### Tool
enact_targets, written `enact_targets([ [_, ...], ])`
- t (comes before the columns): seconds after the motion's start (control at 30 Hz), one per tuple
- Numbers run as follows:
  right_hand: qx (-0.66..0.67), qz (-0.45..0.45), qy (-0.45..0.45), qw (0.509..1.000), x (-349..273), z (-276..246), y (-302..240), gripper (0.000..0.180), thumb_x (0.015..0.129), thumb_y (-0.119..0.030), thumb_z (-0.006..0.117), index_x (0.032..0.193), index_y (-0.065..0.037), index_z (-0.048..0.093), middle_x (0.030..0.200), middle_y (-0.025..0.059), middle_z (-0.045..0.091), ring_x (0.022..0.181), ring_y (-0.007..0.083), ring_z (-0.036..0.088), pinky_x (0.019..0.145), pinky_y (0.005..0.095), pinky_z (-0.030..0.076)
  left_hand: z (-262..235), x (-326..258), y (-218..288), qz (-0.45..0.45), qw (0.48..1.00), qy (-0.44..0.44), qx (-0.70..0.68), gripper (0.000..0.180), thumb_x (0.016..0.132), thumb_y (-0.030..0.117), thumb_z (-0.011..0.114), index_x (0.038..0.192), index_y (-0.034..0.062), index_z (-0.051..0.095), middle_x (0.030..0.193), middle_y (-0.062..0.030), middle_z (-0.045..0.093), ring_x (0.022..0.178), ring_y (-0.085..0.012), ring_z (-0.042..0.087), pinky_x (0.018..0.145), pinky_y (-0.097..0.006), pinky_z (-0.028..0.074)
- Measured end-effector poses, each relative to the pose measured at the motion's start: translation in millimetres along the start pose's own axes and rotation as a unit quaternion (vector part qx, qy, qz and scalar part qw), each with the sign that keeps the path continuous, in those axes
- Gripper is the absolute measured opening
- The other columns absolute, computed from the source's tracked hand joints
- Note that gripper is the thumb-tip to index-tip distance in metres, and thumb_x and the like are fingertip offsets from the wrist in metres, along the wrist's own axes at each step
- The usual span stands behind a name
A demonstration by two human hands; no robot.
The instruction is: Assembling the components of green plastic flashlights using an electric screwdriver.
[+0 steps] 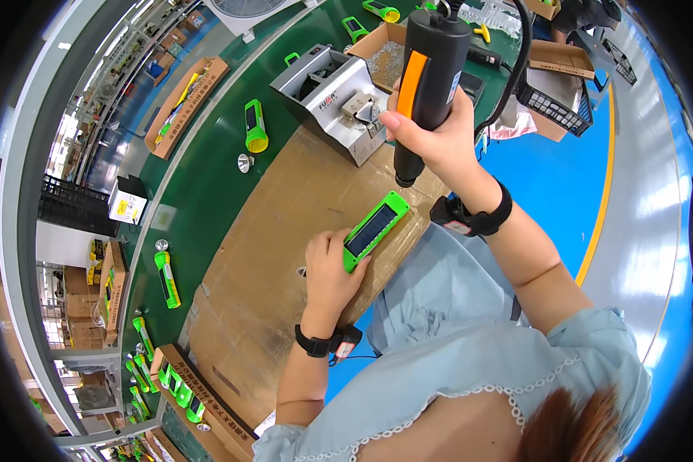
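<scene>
In my right hand (446, 142) is a black electric screwdriver (437, 65) with an orange lever, its fingers wrapped round the body. It points downward, and its tip is just above the far end of a green flashlight body (393, 204) with a dark solar panel. My left hand (331, 269) grips the near end of that flashlight body over the cardboard-covered worktop, thumb and fingers on its sides. A silver screw feeder (335, 100) stands beyond my hands. A green flashlight (256, 127) with a yellow rim and a round reflector (245, 163) lie left of the feeder.
Brown cardboard (246, 285) covers part of the green bench. Another flashlight (166, 279) lies at the left, near a carton (208, 412) holding several green bodies. An open carton of small parts (385, 58) sits behind the feeder. A black cable (516, 69) hangs by the screwdriver.
</scene>
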State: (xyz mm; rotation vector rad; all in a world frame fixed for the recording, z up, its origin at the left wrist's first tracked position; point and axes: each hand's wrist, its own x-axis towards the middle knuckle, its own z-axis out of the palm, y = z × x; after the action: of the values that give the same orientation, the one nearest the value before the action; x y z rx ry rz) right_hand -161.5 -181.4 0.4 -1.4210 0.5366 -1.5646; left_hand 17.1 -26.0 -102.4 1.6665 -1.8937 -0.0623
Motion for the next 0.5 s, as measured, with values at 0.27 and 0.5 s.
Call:
enact_targets([
  [0.27, 0.011, 0.014, -0.030, 0.999, -3, 8, -2, 0.049, 0.068, -0.021, 0.083, 0.100, 0.000, 0.052, 0.077, 0.0014, 0.059, 0.062, 0.0063, 0.055, 0.055, 0.0210, 0.047, 0, -3, 5, -0.001, 1.000, -0.006, 0.004, 0.049, 0.064, 0.013, 0.078, 0.108, 0.0044, 0.058, 0.096, -0.0147, 0.051, 0.090, -0.0339, 0.050, 0.079, -0.042, 0.042],
  [0.5, 0.026, 0.027, -0.038, 0.999, 0, 20, 20, 0.052, 0.067, -0.019, 0.084, 0.102, -0.001, 0.051, 0.075, 0.0013, 0.058, 0.058, 0.0058, 0.054, 0.049, 0.0209, 0.045, 0, 0, -2, 0.003, 1.000, 0.000, 0.006, 0.047, 0.066, 0.015, 0.076, 0.108, 0.0043, 0.058, 0.098, -0.0150, 0.052, 0.092, -0.0342, 0.051, 0.080, -0.042, 0.042],
])
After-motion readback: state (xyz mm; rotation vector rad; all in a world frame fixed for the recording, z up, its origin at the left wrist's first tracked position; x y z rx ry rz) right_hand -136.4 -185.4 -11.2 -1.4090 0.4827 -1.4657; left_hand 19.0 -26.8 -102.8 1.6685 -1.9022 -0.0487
